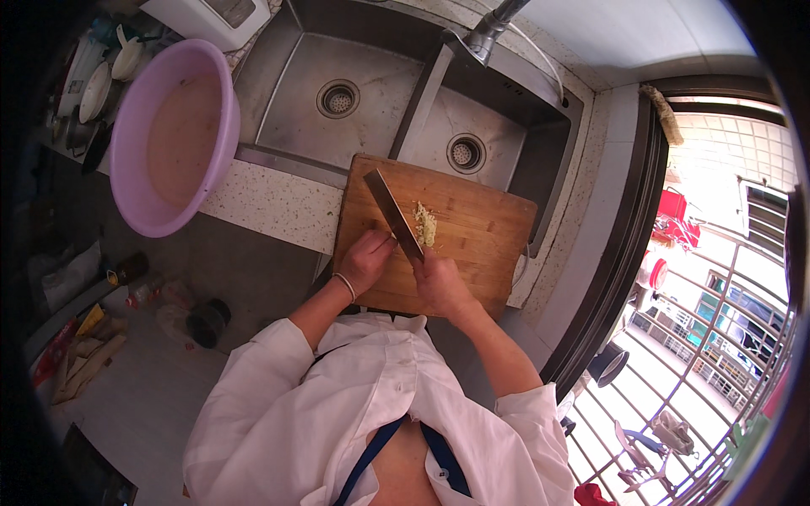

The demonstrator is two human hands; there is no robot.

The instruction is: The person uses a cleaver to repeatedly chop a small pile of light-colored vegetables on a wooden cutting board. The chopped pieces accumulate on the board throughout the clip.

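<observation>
My right hand point(440, 278) grips the handle of a cleaver point(393, 215), whose blade stands edge-down over a wooden cutting board point(478, 218). To the left of the blade, my left hand point(368, 256) rests on the board with bent fingers, pinching a small pale piece point(393, 236) at its fingertips; the hand hides most of it. A small heap of finely chopped pale food, perhaps garlic point(425, 226), lies on the board just right of the blade.
The board overlaps the front edge of a double steel sink point(342, 145) with a faucet point(484, 39) behind. A purple plastic basin point(228, 136) of cloudy liquid stands left on the speckled counter point(278, 205). Dishes point(95, 92) sit beyond it. At right is a barred window point(715, 303).
</observation>
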